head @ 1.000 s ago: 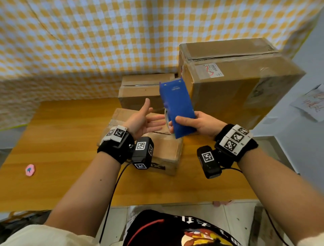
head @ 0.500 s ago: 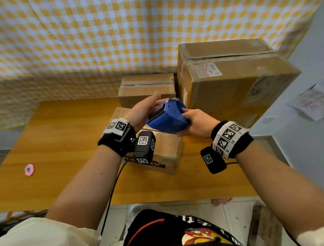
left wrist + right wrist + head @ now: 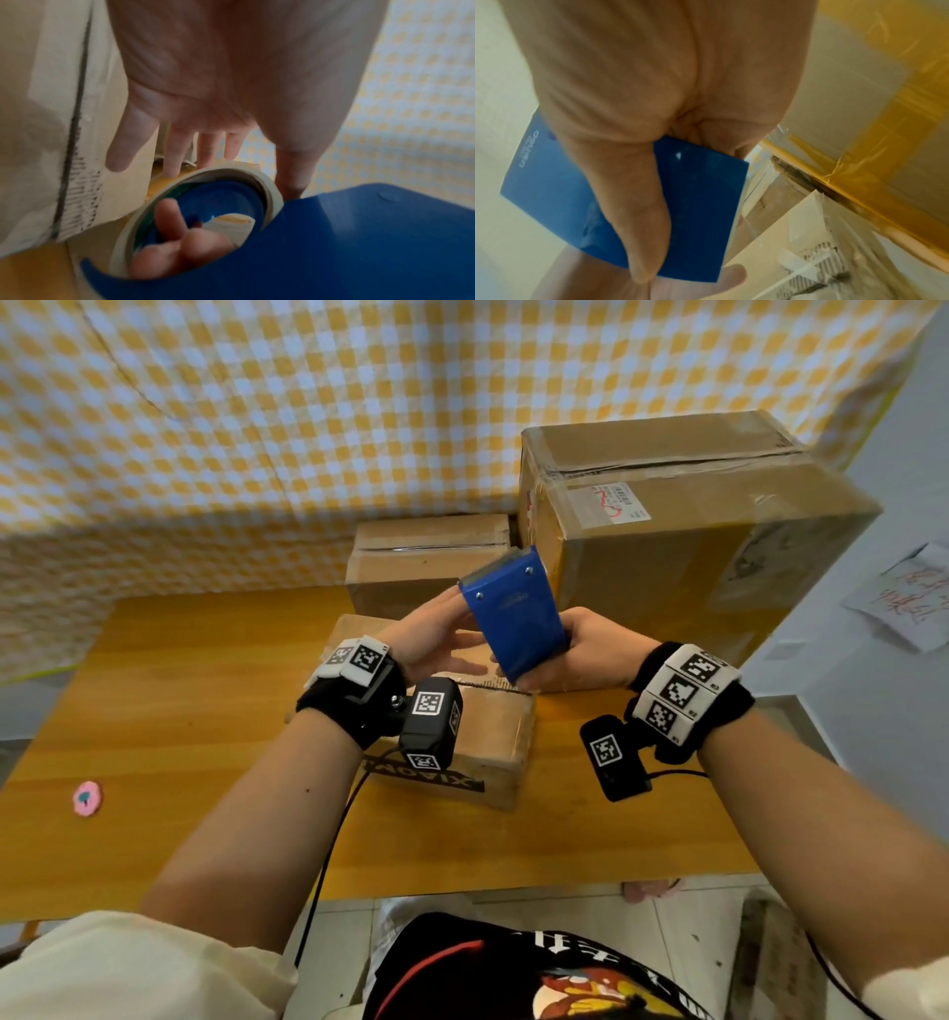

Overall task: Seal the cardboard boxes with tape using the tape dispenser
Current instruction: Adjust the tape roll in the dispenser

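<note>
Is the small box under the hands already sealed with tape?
Not sealed, apparently: small box shows a dark, bare centre seam; the tape dispenser is held above it.

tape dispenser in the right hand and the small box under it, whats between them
Head view: the left hand, fingers straight, beside the tape dispenser that the right hand grips above the small box. Otherwise only air.

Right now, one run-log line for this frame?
stage: pre-taping | right hand: grips blue tape dispenser, held above small box | left hand: open, fingers by tape roll | tape on seam: none yet
</note>
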